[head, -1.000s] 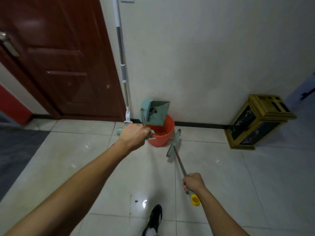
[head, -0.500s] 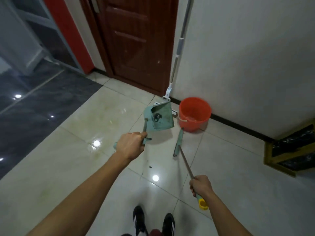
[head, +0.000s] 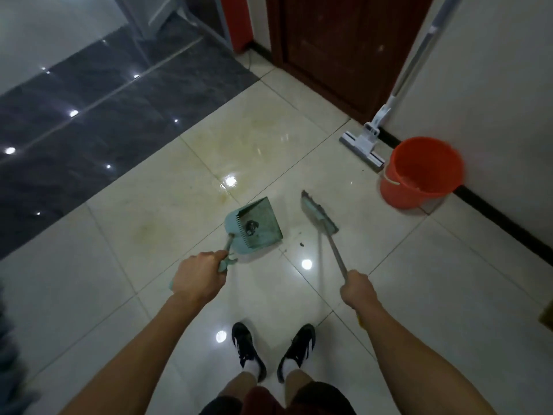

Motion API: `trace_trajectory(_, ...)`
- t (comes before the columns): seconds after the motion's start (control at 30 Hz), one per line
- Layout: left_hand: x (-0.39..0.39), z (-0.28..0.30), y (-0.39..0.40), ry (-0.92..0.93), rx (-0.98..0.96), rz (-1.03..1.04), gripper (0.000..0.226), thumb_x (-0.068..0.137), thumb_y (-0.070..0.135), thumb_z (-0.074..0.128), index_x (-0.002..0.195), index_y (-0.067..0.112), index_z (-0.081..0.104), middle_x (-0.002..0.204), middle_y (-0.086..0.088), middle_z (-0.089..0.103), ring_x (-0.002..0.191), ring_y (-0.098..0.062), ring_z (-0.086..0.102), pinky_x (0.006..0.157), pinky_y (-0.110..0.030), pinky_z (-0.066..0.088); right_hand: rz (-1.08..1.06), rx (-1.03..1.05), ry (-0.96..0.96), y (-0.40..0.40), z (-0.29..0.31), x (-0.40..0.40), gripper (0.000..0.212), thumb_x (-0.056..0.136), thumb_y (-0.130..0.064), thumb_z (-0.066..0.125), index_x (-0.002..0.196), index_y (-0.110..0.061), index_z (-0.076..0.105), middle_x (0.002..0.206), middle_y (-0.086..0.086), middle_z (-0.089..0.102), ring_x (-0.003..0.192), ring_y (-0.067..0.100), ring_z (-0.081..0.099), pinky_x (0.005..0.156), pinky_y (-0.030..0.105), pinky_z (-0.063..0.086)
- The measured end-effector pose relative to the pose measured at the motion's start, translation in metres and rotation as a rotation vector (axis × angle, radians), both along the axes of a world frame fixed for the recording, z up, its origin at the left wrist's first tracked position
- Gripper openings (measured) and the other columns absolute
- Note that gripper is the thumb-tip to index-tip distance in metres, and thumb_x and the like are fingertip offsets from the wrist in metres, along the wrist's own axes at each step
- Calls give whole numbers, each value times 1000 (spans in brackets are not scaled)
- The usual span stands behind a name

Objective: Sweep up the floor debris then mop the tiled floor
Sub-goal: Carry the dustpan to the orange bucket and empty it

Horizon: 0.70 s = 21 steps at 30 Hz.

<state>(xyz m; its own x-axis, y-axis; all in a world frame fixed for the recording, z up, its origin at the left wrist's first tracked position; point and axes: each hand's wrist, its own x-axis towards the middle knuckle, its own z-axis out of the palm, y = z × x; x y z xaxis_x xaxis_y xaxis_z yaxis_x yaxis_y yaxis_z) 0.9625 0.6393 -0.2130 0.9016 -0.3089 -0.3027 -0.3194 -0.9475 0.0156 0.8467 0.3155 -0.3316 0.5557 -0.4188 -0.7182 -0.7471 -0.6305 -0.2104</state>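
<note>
Below, two hands work two tools. One left hand (head: 199, 278) curls its grip round the handle of one teal plastic dustpan (head: 258, 224), a wedge-shaped scoop with a comb-toothed rear edge and a dark clump of debris inside. One right hand (head: 357, 290) grips the thin metal shaft of one broom (head: 318, 212), whose flat teal head rests on the glossy cream tiled floor (head: 167, 199). Between pan and broom lie a few dark crumbs (head: 300, 243). One round orange plastic bucket (head: 422, 172) stands by the wall, just beside one white flat-headed mop (head: 363, 148) leaning upright. Two black shoes (head: 248, 350) show below.
</note>
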Motion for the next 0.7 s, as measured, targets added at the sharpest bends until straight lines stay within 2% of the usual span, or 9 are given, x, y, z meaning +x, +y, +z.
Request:
trace_trajectory(0.07,-13,-7,16,31,24,58,29,95,32,54,121,35,67,94,5,73,79,-23,68,68,-34,54,97,-21,30,3,-8,9,28,96,-8,49,122,-3,56,117,14,62,99,27,65,72,27,49)
trace_trajectory(0.17,-32,-17,39,65,32,153,28,96,32,54,121,33,68,91,6,72,74,-19,66,65,-32,54,203,-49,66,11,-16,20,31,96,-7,50,126,-3,57,117,12,62,100,25,65,75,28,51)
trace_trajectory(0.37,-70,-42,76,143,28,282,24,97,33,54,115,32,69,88,5,71,70,-17,64,66,-33,57,304,-21,98,35,-26,10,30,96,-3,48,125,0,57,118,14,62,102,26,66,75,27,51)
trace_trajectory(0.47,-89,-50,89,160,15,325,22,97,33,54,112,32,70,85,5,71,69,-17,63,66,-34,58,324,5,95,51,-24,-9,33,96,-3,48,128,0,55,120,15,61,103,27,65,77,28,52)
trace_trajectory(0.7,-113,-63,116,156,-96,379,17,97,32,56,105,28,71,75,3,67,62,-18,62,62,-35,59,288,55,80,93,-16,-56,30,97,-9,49,126,-2,54,121,15,60,102,27,64,68,24,43)
